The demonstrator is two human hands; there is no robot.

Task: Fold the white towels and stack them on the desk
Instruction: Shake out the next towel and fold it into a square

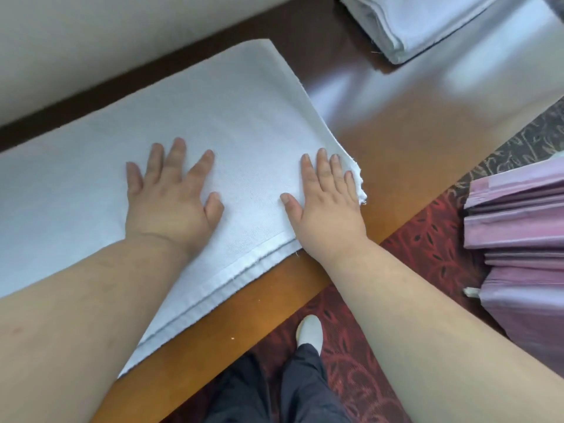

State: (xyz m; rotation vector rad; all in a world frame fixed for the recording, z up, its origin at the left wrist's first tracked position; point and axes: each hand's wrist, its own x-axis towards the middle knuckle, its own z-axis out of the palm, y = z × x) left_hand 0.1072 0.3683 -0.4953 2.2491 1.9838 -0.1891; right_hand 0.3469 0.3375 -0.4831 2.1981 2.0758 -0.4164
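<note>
1. Pressing flat, my left hand (171, 196) lies open-palmed mid-towel, gripping nothing.
2. Under both palms, the white towel (213, 123) lies half-folded on the desk (412, 166), long axis running leftward.
3. My right hand (326, 196), fingers spread and grasping nothing, is nearer its right end; the folded stack (412, 22) lies beyond.

Cut off at the left edge: the white towel (213, 123); at the top edge: the folded towel stack (406, 22); at the right edge: the purple folded cloths (518, 227), with the tabletop (412, 123) far corner blurred by glare.
</note>
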